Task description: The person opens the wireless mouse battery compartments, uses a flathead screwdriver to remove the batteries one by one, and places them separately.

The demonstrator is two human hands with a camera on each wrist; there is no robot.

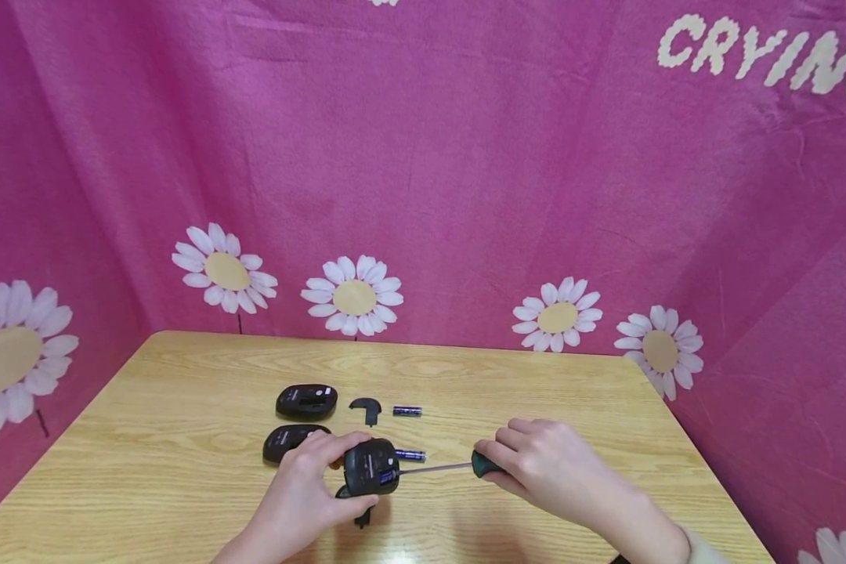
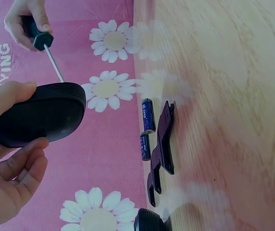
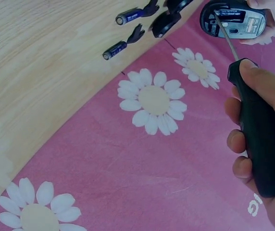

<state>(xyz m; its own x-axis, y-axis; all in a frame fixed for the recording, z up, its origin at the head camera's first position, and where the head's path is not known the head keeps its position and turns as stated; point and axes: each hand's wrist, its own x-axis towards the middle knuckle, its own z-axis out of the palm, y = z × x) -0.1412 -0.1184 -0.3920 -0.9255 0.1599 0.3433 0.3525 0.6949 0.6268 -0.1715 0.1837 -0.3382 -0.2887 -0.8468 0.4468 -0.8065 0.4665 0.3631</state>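
Observation:
My left hand holds a black computer mouse above the table, its underside turned up. The mouse's battery compartment is uncovered, and a blue battery lies inside. In my right hand is a screwdriver with a dark green handle, gripped with the fingers curled round it. Its thin metal shaft reaches into the end of the compartment near the battery. The left wrist view shows the smooth top of the mouse, which hides the screwdriver tip there.
Two more black mice lie underside up at left. Near them are a black battery cover and two loose blue batteries. Another dark cover piece shows partly below the held mouse. A pink flowered curtain hangs behind the wooden table.

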